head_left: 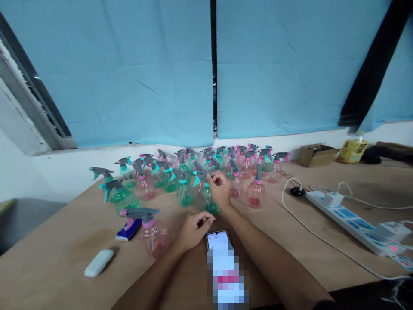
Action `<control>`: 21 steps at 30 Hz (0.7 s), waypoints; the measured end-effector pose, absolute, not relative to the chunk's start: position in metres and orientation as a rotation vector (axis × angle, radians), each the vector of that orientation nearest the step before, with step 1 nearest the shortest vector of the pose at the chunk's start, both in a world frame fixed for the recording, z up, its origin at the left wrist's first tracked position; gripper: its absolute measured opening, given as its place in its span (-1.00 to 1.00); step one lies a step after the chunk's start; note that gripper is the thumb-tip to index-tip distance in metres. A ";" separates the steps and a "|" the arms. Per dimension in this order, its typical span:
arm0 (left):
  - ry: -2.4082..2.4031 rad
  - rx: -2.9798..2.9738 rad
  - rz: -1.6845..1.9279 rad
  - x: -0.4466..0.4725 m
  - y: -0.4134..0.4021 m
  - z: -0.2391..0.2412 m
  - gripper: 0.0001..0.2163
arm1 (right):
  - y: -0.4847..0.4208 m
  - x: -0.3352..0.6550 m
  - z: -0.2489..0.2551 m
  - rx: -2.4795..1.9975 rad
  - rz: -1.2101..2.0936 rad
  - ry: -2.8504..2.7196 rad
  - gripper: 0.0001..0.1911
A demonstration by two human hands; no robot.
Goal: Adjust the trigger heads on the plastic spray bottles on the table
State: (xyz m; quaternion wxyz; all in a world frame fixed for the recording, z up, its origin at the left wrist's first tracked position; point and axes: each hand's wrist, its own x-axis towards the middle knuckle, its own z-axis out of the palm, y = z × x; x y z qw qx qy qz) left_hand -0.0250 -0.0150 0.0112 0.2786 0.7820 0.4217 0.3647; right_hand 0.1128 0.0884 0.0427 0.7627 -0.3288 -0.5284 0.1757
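My right hand (221, 189) is closed at the grey and teal head of a green spray bottle (211, 204), thumb and fingers pinched at the back of the head. The bottle stands upright on the table. My left hand (196, 230) rests near the table surface with its fingers curled in, and I see nothing in it. Just below it lies a phone (218, 239) with a lit, partly blurred screen. A pink spray bottle (156, 239) stands left of my left hand, its nozzle pointing left. Another pink spray bottle (256, 196) is to the right of my right hand.
Many green and pink spray bottles (145, 187) crowd the back of the wooden table (58, 254). At left are a white case (99, 262) and a blue packet (129, 230). A power strip (346, 221) with cables, a cardboard box (317, 156) and a yellow-labelled bottle (353, 150) occupy the right.
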 end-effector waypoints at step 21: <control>1.168 2.019 1.005 -0.025 -0.012 0.011 -0.74 | 0.079 0.123 0.059 -0.435 1.231 -1.672 -0.67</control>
